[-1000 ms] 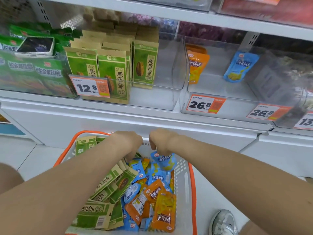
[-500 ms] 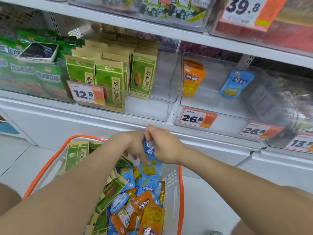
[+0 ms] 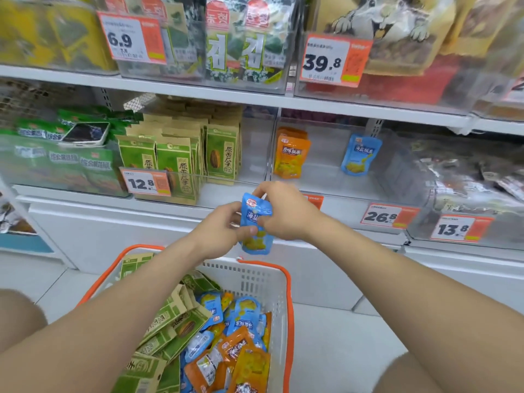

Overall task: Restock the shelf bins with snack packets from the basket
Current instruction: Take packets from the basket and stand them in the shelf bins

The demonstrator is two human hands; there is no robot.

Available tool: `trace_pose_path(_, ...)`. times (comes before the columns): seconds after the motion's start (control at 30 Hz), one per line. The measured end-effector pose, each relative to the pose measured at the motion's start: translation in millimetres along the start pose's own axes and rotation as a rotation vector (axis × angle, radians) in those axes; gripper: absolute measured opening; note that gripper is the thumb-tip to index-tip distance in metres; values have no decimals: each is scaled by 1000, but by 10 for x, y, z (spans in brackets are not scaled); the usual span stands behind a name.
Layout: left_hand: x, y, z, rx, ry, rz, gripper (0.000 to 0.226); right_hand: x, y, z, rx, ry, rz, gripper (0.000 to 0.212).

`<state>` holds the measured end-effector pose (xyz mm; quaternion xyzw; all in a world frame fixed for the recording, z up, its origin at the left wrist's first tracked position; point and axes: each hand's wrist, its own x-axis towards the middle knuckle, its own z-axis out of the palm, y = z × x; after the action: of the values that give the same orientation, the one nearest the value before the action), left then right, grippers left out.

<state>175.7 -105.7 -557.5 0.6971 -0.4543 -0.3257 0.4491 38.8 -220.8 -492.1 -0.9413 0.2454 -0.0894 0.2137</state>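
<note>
Store shelf bins (image 3: pixel 326 177) sit just past the grip, clear front wall facing it. Both the left hand (image 3: pixel 218 229) and right hand (image 3: pixel 285 215) pinch a blue packet (image 3: pixel 255 219) right above the basket (image 3: pixel 288 293); orange packets (image 3: pixel 291 158) stand behind it.

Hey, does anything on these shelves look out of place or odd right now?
Yes: a phone lies flat on top of the green packets in the leftmost bin of the middle shelf. It is not stock. Nothing looks spilled or torn.
</note>
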Motion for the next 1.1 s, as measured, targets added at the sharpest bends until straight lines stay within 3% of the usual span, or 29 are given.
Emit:
trace_pose_path(0.13, -28, 203, 73, -8, 17, 47, 37, -17, -63, -190, -62, 108, 20, 34)
trace_pose_path(0.3, -66, 306, 204, 8, 13, 62, 50, -115, -84, -392, -127, 125, 56, 29)
trace_pose_path(0.43, -78, 430, 280, 0, 94, 85, 48, -179, -65, -533, -105, 181, 95, 31)
trace_pose_path(0.57, -48, 589, 283, -30, 217, 103, 41, -166, -26, -567, 107, 292, 240, 50)
trace_pose_path(0.7, -43, 747, 334, -14, 279, 143, 30, -203, 68, -560, 467, 206, 356, 60)
trace_pose_path(0.8, 70, 872, 417, 127, 294, 226, 29, -240, 236, -656, 614, 208, 424, 62)
trace_pose_path(0.97, 330, 1037, 582, 524, 278, 411, 38, -218, 764, -818, 831, 476, 508, 53)
trace_pose_path(1.1, 595, 1084, 686, 838, 229, 541, 38, -176, 1299, -900, 756, 640, 459, 82)
